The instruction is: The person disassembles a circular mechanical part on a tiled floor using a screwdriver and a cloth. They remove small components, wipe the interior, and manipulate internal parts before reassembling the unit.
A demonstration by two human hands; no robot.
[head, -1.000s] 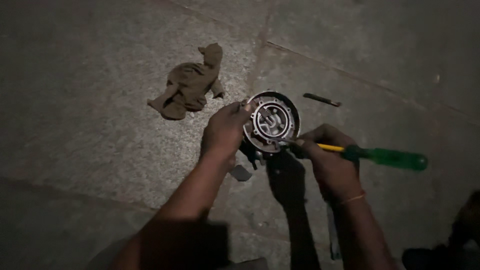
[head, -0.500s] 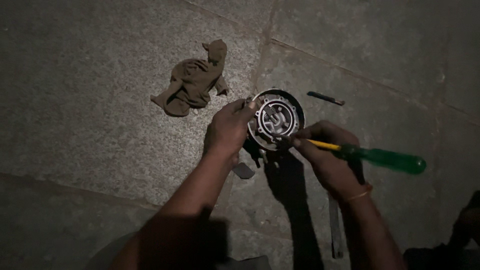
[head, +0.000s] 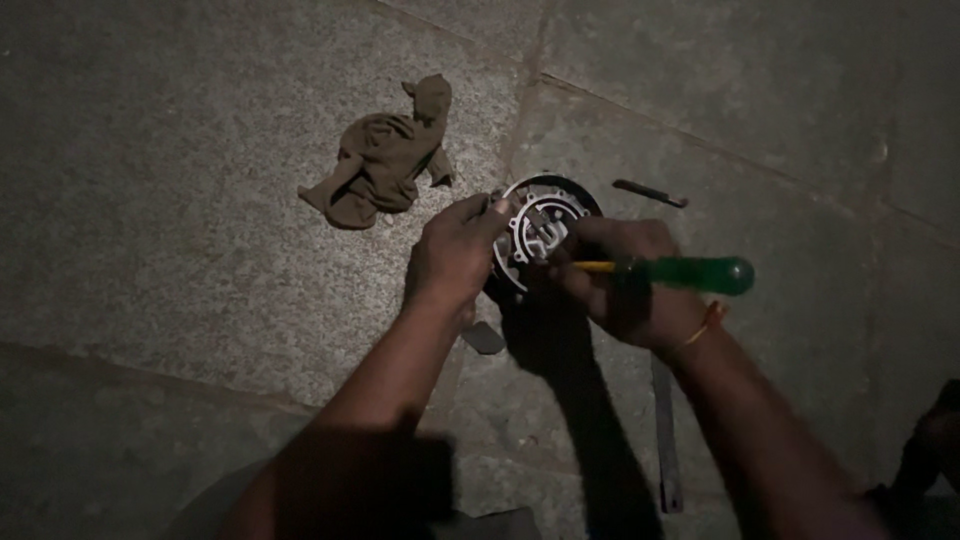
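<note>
A round metal part [head: 540,228] with a dark rim and a silver plate full of holes stands on the stone floor. My left hand [head: 455,255] grips its left edge and steadies it. My right hand [head: 625,285] is closed around a screwdriver [head: 680,272] with a green handle and a yellow shaft. The shaft points left at the plate's middle; its tip is hidden behind my fingers. An orange band sits on my right wrist.
A crumpled brown rag [head: 385,160] lies on the floor up and left of the part. A small dark tool [head: 650,193] lies to the right of it. A long flat metal strip [head: 665,430] lies under my right forearm. Floor joints cross the stone slabs.
My right hand has turned the screwdriver, so its handle now lies nearly level and closer to the part. My left hand keeps its grip on the rim.
</note>
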